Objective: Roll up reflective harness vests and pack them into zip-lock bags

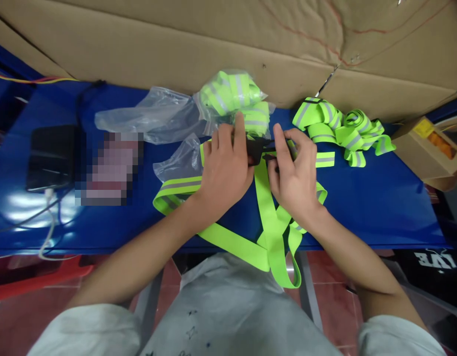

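Note:
My left hand [225, 165] is closed on a black plastic buckle [254, 150], its index finger stretched forward. My right hand [297, 175] faces it from the right, fingers bent and pinched at the other black end of the buckle. Exactly how the two buckle parts meet is hidden by the fingers. From the buckle a neon yellow-green strap [264, 198] with grey reflective stripes runs down, crosses itself and hangs in a loop over the table's front edge. More of this strap loops out to the left beneath my left forearm.
Bagged neon straps [232, 93] and loose clear plastic bags [150, 113] lie behind my hands. Rolled straps [356, 131] sit at the right, near a small cardboard box [425, 148]. On the left of the blue table [380, 198] are a black device [51, 155] with a white cable and a blurred-out object [112, 168].

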Demonstrator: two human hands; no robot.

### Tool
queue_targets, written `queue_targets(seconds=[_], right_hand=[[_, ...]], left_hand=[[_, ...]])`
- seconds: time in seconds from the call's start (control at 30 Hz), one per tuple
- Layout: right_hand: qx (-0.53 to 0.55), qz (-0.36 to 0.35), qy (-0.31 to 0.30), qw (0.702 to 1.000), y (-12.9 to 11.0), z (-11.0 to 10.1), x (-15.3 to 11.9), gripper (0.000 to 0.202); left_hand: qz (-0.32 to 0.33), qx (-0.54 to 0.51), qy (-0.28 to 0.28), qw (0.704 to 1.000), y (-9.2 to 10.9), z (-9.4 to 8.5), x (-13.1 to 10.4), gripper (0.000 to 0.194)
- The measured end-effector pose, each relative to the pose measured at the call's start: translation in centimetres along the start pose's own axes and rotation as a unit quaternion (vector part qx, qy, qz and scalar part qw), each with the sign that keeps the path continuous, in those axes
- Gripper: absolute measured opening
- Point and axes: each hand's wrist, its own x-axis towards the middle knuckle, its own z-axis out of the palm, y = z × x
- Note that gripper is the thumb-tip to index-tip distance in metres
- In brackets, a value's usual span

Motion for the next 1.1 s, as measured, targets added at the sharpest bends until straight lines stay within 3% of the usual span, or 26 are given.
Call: queue_targets(seconds=[0.13, 0.23, 0.4, 0.47, 0.53, 0.57, 0.63, 0.7, 0.77, 0.83, 0.97, 1.03, 1.1], right_hand=[[-0.022, 0.014, -0.017, 1.000, -1.2, 1.0, -0.5, 0.065], [0.000, -0.018, -0.030, 0.999, -1.2, 0.9, -0.2, 0.069], [0.070, -0.090, -0.102, 0.988, 0.7, -3.2, 0.2, 0.079], [0.086, -0.059, -0.050, 0.993, 1.5, -5.5, -1.4, 0.072], [0.130, -0.029, 0.048, 0.990, 2.0, -7.3, -4.3, 0.040], [0.162, -0.038, 0.057, 0.984, 2.2, -7.9, -6.1, 0.030], [0.217, -0.092, -0.019, 0.972, 2.3, -8.6, -9.6, 0.026], [0.207, -0.108, -0.120, 0.965, 2.3, -8.7, -12.5, 0.029], [0.160, -0.106, -0.191, 0.963, 2.3, -8.3, -14.0, 0.043], [0.091, -0.093, -0.210, 0.969, 2.5, -7.7, -14.2, 0.047], [-0.026, -0.007, -0.141, 0.990, 3.5, -6.5, -13.8, 0.044], [-0.013, 0.051, -0.048, 0.997, 3.5, -6.2, -15.0, 0.047], [0.073, 0.135, 0.079, 0.985, 2.7, -5.9, -17.7, 0.043]], left_hand=[[0.010, -0.007, -0.004, 1.000, 0.5, 0.1, -0.4, 0.077], [0.043, -0.035, -0.005, 0.998, 0.4, -0.1, -0.8, 0.073], [0.115, -0.016, 0.017, 0.993, -1.2, -1.9, -0.3, 0.061], [0.103, -0.012, 0.023, 0.994, -2.3, -2.7, 0.8, 0.055], [0.064, -0.002, 0.029, 0.998, -3.4, -3.2, 2.3, 0.054], [0.034, 0.011, 0.037, 0.999, -3.9, -3.2, 3.0, 0.054], [-0.022, 0.040, 0.047, 0.998, -4.5, -3.0, 4.1, 0.057], [-0.029, 0.061, 0.045, 0.997, -4.6, -2.4, 4.2, 0.058], [0.016, 0.062, 0.023, 0.998, -4.1, -1.5, 3.4, 0.060], [0.066, 0.043, 0.004, 0.997, -3.2, -0.4, 1.9, 0.060], [0.126, 0.011, -0.015, 0.992, -1.2, 1.8, -0.9, 0.060], [0.147, 0.011, -0.019, 0.989, -0.7, 2.8, -1.6, 0.060], [0.154, 0.011, -0.018, 0.988, -0.5, 3.5, -2.0, 0.060]])
